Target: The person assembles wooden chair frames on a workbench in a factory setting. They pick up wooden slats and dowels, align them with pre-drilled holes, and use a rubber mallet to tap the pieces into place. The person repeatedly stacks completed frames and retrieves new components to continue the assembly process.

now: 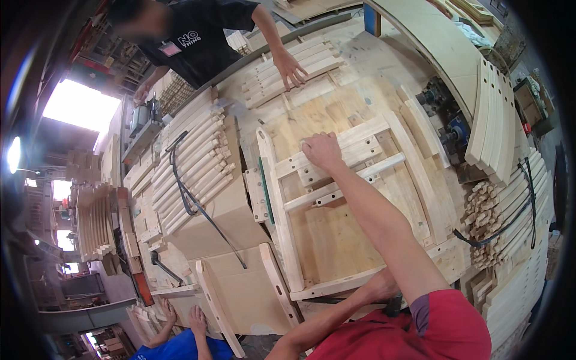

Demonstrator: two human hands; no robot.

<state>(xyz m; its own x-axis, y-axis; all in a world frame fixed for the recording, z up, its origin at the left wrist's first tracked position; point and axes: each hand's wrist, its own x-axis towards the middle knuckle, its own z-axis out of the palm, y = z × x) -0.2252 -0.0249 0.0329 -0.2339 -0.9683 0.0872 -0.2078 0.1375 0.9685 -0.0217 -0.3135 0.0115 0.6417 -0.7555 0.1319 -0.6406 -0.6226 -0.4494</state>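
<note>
A worker in red (462, 330) is working over a pale wooden frame (289, 240) that is lying on the counter (327, 249), the right hand (323, 151) resting on its upper rail (363, 131), fingers apparently clamping the wood. The left hand (383, 285) is hiding partly behind the right forearm (384, 225); its fingers' state cannot be told. With pressure apparently bearing on one rail, the joints could be skewing next, or the round bar (384, 166) slipping from its seat, should that push prove uneven.
</note>
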